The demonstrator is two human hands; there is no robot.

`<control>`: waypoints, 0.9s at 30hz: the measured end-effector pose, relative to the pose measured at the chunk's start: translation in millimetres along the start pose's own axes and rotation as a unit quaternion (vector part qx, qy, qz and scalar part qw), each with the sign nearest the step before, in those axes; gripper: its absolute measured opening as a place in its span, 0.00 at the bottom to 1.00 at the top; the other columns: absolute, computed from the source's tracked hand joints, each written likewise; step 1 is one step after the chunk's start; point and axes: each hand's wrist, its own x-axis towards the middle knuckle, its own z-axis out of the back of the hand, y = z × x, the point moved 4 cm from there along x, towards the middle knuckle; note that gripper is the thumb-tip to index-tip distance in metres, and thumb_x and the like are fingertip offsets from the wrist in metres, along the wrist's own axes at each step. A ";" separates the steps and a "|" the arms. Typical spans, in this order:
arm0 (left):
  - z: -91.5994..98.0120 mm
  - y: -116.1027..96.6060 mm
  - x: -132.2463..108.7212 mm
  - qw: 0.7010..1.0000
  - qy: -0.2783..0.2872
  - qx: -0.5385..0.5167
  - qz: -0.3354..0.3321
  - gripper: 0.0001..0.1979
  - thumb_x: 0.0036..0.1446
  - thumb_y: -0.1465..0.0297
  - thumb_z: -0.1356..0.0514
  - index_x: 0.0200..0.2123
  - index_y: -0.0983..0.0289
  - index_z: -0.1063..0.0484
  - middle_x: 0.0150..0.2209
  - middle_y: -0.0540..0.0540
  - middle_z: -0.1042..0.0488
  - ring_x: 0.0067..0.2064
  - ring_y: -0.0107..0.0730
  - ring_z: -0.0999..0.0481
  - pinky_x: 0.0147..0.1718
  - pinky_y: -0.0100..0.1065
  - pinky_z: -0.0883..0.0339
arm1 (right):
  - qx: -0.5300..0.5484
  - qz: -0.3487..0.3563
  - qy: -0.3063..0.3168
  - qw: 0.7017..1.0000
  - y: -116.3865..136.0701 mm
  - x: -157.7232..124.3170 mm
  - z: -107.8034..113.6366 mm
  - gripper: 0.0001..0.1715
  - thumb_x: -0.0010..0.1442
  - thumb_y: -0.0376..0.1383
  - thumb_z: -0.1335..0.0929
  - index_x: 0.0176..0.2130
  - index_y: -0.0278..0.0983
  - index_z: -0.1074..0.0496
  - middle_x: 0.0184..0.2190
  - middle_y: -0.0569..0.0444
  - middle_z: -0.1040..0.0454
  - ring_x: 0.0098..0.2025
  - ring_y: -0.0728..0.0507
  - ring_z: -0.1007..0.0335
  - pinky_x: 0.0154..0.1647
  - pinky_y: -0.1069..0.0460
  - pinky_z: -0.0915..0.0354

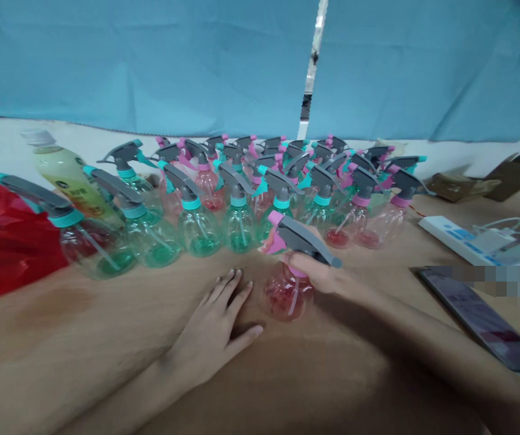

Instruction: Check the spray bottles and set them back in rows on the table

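Observation:
My right hand [312,272] is wrapped round the neck of a pink spray bottle [285,296] with a grey and pink trigger head. The bottle is upright, at or just above the table; I cannot tell which. Flat on the wooden table [119,344] lies my left hand [217,323], fingers spread, to the left of that bottle and apart from it. Behind both hands stand several rows of clear spray bottles, such as a green one [201,235] with a turquoise collar and a pink one [380,225] at the right end.
A drink bottle [72,181] and a red plastic bag [19,241] are at the left. On the right are a phone [487,323], a white power strip [450,235] with plugs, and a brown box [462,184]. A blue sheet [173,66] covers the wall behind.

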 end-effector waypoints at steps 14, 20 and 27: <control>-0.3 0.6 0.1 1.000 -0.004 0.003 -0.006 0.35 0.60 0.49 0.50 0.61 0.67 0.42 0.64 0.66 0.44 0.64 0.52 0.44 0.58 0.53 0.43 | 0.027 -0.010 0.020 0.999 -2.3 -4.7 -1.0 0.19 0.58 0.39 0.36 0.51 0.44 0.31 0.27 0.58 0.30 0.27 0.47 0.36 0.33 0.51 0.36; -2.4 2.2 -0.8 1.000 -0.014 0.002 -0.009 0.35 0.60 0.49 0.50 0.62 0.67 0.42 0.64 0.66 0.45 0.64 0.51 0.44 0.58 0.53 0.44 | 0.045 0.028 0.015 0.998 8.4 -2.9 1.3 0.19 0.58 0.36 0.35 0.50 0.45 0.29 0.39 0.56 0.25 0.43 0.44 0.29 0.45 0.48 0.35; -1.1 1.7 0.3 1.000 -0.018 0.006 -0.008 0.35 0.60 0.48 0.51 0.61 0.67 0.41 0.64 0.66 0.44 0.64 0.52 0.43 0.57 0.53 0.43 | 0.015 -0.030 -0.047 0.998 4.4 -4.7 -0.8 0.20 0.57 0.44 0.32 0.49 0.45 0.30 0.35 0.56 0.25 0.38 0.44 0.28 0.41 0.48 0.33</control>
